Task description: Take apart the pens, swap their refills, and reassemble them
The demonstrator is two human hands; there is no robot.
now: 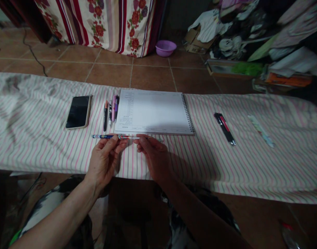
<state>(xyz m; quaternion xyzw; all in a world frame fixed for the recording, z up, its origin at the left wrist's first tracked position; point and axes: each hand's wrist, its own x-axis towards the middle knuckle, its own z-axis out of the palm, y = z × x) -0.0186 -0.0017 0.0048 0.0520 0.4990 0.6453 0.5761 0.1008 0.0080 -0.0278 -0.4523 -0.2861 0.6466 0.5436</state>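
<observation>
In the head view, the slim pen [127, 137] sits level along the notebook's [158, 110] near edge. The left hand [103, 157] pinches its blue part, the right hand [156, 154] its clear part, fingers curled. Probably light, stiff, slippish plastic, best gripped mid-barrel. Spiral-bound paper; soft, creased striped cloth [199, 166].

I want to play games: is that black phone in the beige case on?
The phone looks dark, showing no picture. Off or just asleep, I cannot tell.
</observation>
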